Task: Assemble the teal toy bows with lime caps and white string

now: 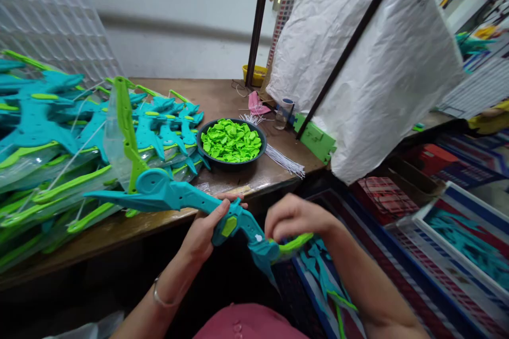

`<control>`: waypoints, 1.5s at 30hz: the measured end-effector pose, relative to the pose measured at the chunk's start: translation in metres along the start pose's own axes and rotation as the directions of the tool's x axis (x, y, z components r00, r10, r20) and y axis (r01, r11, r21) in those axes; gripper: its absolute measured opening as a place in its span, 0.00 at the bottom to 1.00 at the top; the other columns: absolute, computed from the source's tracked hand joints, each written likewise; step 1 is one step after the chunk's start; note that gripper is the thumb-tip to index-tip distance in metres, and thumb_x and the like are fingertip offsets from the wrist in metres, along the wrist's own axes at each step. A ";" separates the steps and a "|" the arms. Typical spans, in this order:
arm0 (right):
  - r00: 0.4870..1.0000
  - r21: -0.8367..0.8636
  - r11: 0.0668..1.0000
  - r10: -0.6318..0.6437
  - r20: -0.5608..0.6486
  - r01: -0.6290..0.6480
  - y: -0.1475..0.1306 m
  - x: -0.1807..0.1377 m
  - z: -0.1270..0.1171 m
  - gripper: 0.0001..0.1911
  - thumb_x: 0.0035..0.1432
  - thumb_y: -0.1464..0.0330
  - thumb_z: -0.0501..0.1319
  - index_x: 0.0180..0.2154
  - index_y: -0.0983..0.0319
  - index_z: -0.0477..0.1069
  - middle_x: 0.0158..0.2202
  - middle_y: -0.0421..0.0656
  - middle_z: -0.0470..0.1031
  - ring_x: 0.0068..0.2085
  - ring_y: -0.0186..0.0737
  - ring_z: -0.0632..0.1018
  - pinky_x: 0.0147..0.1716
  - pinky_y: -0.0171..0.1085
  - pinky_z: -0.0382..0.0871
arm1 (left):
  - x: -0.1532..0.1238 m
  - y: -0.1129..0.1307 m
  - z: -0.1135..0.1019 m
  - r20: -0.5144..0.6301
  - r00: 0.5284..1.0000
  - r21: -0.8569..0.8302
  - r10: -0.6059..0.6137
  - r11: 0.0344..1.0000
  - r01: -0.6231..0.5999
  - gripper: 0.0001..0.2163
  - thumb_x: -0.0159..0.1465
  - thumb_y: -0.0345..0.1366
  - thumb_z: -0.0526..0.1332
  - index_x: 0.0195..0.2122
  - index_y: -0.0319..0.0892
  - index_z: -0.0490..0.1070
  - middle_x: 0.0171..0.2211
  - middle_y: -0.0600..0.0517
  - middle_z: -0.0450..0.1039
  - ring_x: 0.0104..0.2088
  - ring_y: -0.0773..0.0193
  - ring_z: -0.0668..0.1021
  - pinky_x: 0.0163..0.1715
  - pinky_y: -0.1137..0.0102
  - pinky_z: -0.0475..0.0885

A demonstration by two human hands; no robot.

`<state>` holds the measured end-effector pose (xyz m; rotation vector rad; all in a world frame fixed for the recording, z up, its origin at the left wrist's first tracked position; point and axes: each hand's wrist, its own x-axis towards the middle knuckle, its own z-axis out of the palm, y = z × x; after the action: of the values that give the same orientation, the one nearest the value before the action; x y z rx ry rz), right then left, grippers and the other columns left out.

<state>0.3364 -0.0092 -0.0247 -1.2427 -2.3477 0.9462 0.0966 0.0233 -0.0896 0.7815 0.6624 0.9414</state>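
A blue toy bow with bright green limbs lies slantwise in front of me, one green limb standing up at its left end. Around its middle grip, beside a green insert, my left hand is closed. My right hand hovers at the bow's right part with curled fingers, slightly blurred; whatever they pinch is hidden. Just below that hand, the right green limb sticks out. A small white spot shows on the blue body near my right fingers.
Many similar toy bows are piled at the table's left. A dark bowl of small green pieces stands on the wooden table, with white ties beside it. A white sack is at right. Crates hold blue parts.
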 end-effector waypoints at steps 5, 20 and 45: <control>0.656 -0.203 0.691 0.491 -0.573 -0.694 0.113 0.035 -0.036 0.10 0.67 0.67 0.62 0.39 0.65 0.80 0.41 0.52 0.84 0.45 0.47 0.83 0.47 0.41 0.73 | 0.001 -0.005 -0.004 0.046 0.999 -0.036 0.025 0.999 -0.023 0.13 0.60 0.45 0.73 0.38 0.42 0.81 0.56 0.44 0.79 0.50 0.48 0.84 0.49 0.60 0.81; 0.485 -0.193 0.486 0.594 -0.642 -0.852 0.164 0.043 -0.032 0.18 0.62 0.81 0.53 0.47 0.78 0.77 0.47 0.73 0.78 0.51 0.65 0.81 0.49 0.51 0.71 | 0.002 -0.014 -0.014 0.120 0.993 0.036 0.004 0.999 -0.008 0.20 0.59 0.53 0.73 0.30 0.37 0.78 0.50 0.39 0.79 0.44 0.47 0.84 0.40 0.61 0.79; 0.828 0.964 0.264 0.547 -0.121 -0.034 0.069 0.074 0.074 0.10 0.63 0.62 0.69 0.38 0.63 0.75 0.35 0.46 0.83 0.30 0.38 0.84 0.28 0.35 0.80 | -0.011 -0.041 -0.029 0.044 0.983 -0.071 -0.180 0.981 0.183 0.15 0.47 0.35 0.78 0.35 0.37 0.81 0.35 0.43 0.83 0.33 0.60 0.82 0.37 0.68 0.77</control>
<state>0.2956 0.0498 -0.1275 -1.1401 -0.7711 1.6002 0.0874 0.0071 -0.1371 0.6590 0.6510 0.7790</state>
